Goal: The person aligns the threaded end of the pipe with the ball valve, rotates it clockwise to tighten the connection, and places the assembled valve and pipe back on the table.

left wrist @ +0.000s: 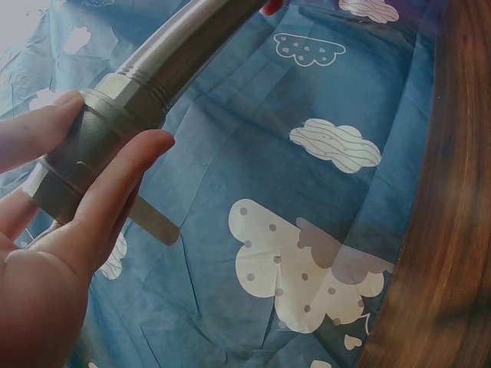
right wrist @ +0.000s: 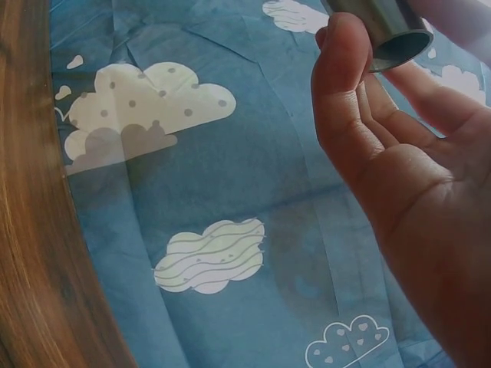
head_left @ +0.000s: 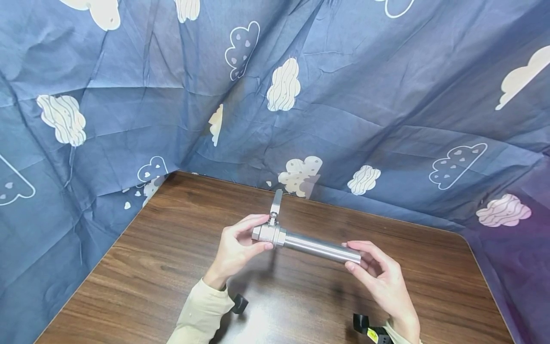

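Observation:
A silver ball valve (head_left: 268, 233) with a flat lever handle (head_left: 277, 203) is joined to a straight steel pipe (head_left: 320, 246), and both are held above the table. My left hand (head_left: 237, 246) grips the valve body between thumb and fingers. At the pipe's far right end, my right hand (head_left: 380, 272) pinches it with thumb and fingertips. The lever points away toward the back. In the left wrist view the pipe (left wrist: 188, 50) meets the valve's hex end (left wrist: 126, 96). The right wrist view shows the pipe's open, hollow end (right wrist: 399, 50) beside the fingers.
Below the hands lies a brown wood-grain table (head_left: 172, 239) with rounded far corners. Blue cloth with white cloud prints (head_left: 343, 119) hangs behind and along both sides. Black wrist devices (head_left: 239, 304) are worn near both hands.

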The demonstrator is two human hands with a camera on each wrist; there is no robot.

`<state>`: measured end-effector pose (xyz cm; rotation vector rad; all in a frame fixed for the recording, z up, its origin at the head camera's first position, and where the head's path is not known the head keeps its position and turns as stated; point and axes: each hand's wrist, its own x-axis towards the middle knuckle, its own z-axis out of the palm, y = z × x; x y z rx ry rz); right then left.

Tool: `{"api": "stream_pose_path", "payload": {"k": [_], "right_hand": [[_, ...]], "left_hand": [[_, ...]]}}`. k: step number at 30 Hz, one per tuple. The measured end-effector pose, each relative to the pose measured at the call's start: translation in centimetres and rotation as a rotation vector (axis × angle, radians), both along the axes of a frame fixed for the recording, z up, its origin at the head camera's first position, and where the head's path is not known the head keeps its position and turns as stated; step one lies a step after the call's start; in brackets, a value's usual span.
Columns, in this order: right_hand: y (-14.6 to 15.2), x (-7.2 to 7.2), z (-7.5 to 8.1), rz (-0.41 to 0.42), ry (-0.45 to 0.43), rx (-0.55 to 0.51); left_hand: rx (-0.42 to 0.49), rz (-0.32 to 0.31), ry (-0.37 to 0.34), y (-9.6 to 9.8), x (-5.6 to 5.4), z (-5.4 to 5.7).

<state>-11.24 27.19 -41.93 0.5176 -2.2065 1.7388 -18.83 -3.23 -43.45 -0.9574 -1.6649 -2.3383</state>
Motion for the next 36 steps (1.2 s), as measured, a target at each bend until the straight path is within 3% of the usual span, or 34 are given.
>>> {"api": "stream_pose_path", "payload": {"k": [10,36], "right_hand": [[0.08,-0.24,-0.4,0.132,0.12,-0.124],[0.17,-0.23,-0.4,0.11,0.129,-0.105]], "left_hand": [[-0.002,0.01,-0.018,0.0,0.0,0.06],[-0.001,-0.003,-0.001,-0.08,0.06,0.05]]}}
